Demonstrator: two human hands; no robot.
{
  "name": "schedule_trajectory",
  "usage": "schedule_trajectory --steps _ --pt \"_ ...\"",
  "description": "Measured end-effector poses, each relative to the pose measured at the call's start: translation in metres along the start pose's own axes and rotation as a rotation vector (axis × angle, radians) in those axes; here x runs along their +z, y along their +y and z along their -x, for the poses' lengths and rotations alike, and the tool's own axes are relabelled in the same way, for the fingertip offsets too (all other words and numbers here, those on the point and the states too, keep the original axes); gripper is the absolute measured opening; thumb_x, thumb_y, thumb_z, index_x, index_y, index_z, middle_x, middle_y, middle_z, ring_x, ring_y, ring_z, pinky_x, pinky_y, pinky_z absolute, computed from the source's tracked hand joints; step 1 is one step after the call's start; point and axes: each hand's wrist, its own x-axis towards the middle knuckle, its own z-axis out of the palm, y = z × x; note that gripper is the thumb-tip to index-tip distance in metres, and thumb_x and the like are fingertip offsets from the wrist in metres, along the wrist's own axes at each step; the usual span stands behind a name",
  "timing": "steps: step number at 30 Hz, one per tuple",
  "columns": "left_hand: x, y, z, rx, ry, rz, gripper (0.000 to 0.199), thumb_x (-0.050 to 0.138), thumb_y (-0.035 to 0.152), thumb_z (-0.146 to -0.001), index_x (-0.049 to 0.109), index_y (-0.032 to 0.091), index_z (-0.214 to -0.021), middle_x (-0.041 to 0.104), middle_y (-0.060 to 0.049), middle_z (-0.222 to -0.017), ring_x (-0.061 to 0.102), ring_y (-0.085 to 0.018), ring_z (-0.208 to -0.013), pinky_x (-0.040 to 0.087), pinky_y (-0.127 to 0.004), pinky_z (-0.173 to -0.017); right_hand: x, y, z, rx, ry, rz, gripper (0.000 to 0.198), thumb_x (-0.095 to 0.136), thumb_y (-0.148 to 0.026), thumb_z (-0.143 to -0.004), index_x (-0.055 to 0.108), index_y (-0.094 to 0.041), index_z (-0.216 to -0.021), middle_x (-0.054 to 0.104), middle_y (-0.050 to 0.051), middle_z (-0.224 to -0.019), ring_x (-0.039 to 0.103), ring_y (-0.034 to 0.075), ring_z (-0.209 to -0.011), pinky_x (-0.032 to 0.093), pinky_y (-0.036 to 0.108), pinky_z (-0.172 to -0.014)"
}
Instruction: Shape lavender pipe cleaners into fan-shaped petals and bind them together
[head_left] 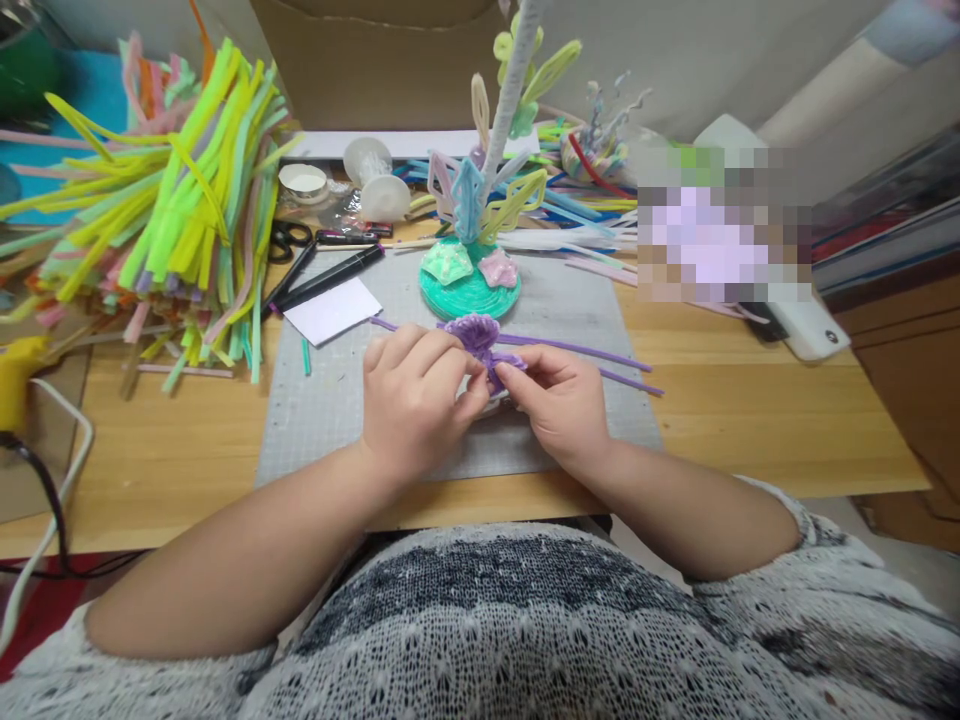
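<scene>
Between my two hands is a purple pipe-cleaner piece (472, 332) with rounded, coiled petal shapes, held over the grey cutting mat (322, 430). My left hand (420, 395) pinches its left side, fingers curled and thumb pressed in. My right hand (564, 400) grips its right side between thumb and fingers. Long purple pipe cleaners (577, 350) stretch out to the right behind my right hand. The fingertips partly hide the middle of the purple piece. Just beyond stands a pipe-cleaner ornament on a round green base (469, 300), with a white wrapped stem (512, 95).
A big bundle of coloured pipe cleaners (187, 190) fills the left side. Black markers (330, 278), scissors (289, 240) and a white card (334, 312) lie nearby. A yellow glue gun (21, 385) is far left. A white device (814, 335) lies right, beside a blurred patch.
</scene>
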Motion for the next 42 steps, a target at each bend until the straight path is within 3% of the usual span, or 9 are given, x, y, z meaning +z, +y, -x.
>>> schedule_trajectory --steps 7,15,23,29,34,42 --pt "-0.002 -0.002 -0.001 0.009 0.011 -0.026 0.01 0.068 0.021 -0.079 0.062 0.021 -0.071 0.07 -0.001 -0.075 0.054 -0.02 -0.075 0.033 -0.037 -0.07 0.0 0.001 -0.001 -0.013 -0.009 0.008 0.004 0.069 -0.021 -0.076 0.068 -0.019 -0.074 0.071 -0.001 -0.066 0.065 0.011 -0.058 0.056 0.025 -0.059" --pt "0.002 -0.001 0.002 0.13 -0.021 -0.02 0.015 0.065 0.02 -0.083 0.059 0.022 -0.069 0.069 0.0 -0.074 0.052 -0.019 -0.075 0.033 -0.036 -0.07 -0.001 0.013 -0.007 0.18 -0.044 -0.184 0.021 0.076 -0.034 -0.071 0.061 -0.019 -0.069 0.063 -0.004 -0.06 0.057 0.009 -0.053 0.05 0.023 -0.055" --pt "0.002 0.0 0.002 0.131 -0.089 -0.006 0.016 0.061 0.021 -0.086 0.062 0.022 -0.07 0.07 0.0 -0.074 0.052 -0.019 -0.076 0.032 -0.037 -0.071 0.0 0.011 -0.007 0.34 -0.004 -0.298 0.017 0.078 -0.028 -0.065 0.065 -0.018 -0.063 0.062 -0.004 -0.053 0.053 0.007 -0.048 0.047 0.023 -0.053" --pt "-0.001 0.0 0.002 0.055 -0.099 0.006 0.013 0.062 0.022 -0.085 0.065 0.022 -0.072 0.07 0.0 -0.077 0.053 -0.019 -0.074 0.032 -0.037 -0.069 -0.002 0.012 -0.007 0.298 -0.055 -0.306 0.011 0.077 -0.028 -0.069 0.07 -0.02 -0.065 0.068 -0.003 -0.061 0.059 0.008 -0.055 0.051 0.024 -0.06" --pt "-0.004 0.003 0.0 -0.055 -0.125 0.014 0.014 0.064 0.021 -0.081 0.062 0.019 -0.067 0.069 -0.001 -0.075 0.055 -0.019 -0.074 0.032 -0.037 -0.068 -0.005 0.014 -0.005 0.137 -0.067 -0.137 0.008 0.075 -0.029 -0.073 0.072 -0.021 -0.07 0.071 -0.002 -0.068 0.063 0.01 -0.064 0.054 0.026 -0.066" --pt "-0.003 0.002 0.001 -0.078 -0.106 -0.007 0.009 0.063 0.021 -0.079 0.061 0.02 -0.07 0.069 -0.002 -0.075 0.057 -0.021 -0.075 0.034 -0.038 -0.07 -0.002 0.005 -0.003 0.047 -0.043 0.021 0.005 0.072 -0.025 -0.074 0.071 -0.021 -0.071 0.071 -0.001 -0.07 0.062 0.011 -0.06 0.055 0.027 -0.061"
